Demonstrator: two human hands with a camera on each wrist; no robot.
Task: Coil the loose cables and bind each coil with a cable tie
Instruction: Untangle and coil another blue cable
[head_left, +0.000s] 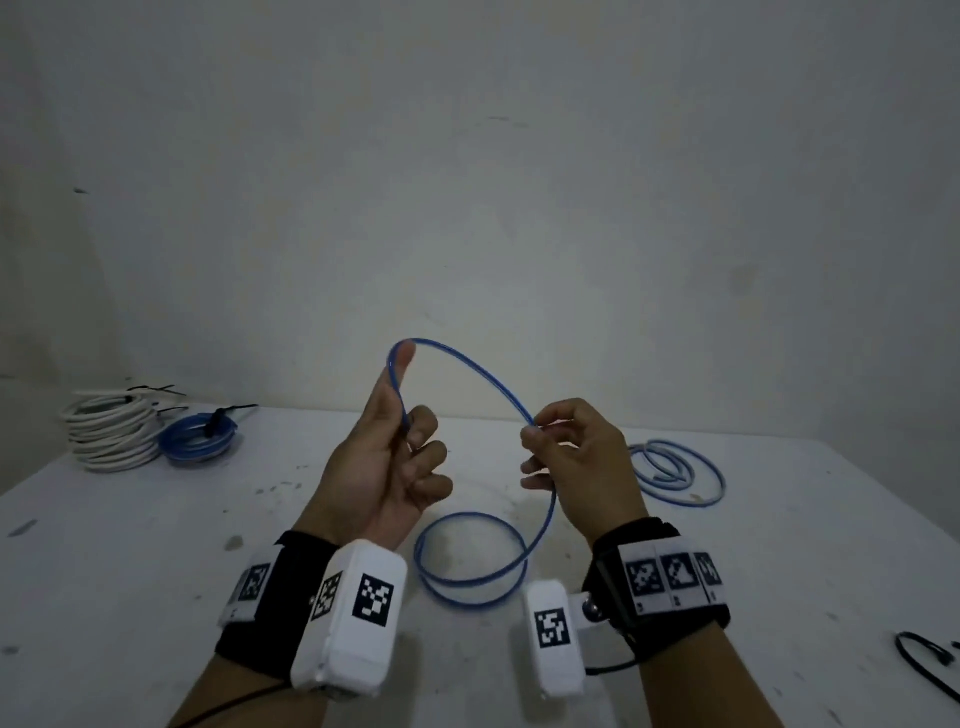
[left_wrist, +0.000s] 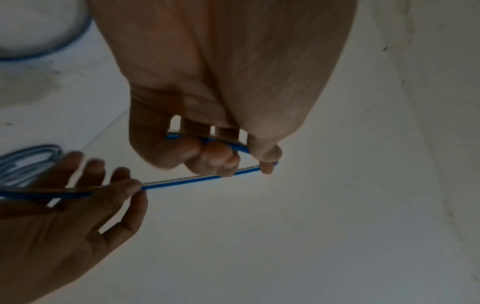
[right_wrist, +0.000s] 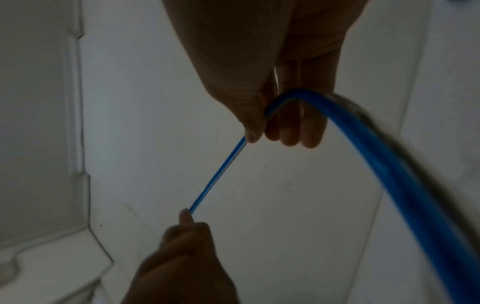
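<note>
My left hand (head_left: 387, 457) grips the blue cable (head_left: 467, 366), fingers curled round it; my right hand (head_left: 576, 457) pinches it farther along.

The cable (head_left: 470, 366) held up is bright blue, the loose one (head_left: 680, 475) on the white table (head_left: 156, 519) is pale blue, the tied coils are white (head_left: 111, 434) and blue (head_left: 197, 441) with black ties (head_left: 214, 418), and the wrist boxes (head_left: 350, 618) are white with black-and-white squares.
</note>
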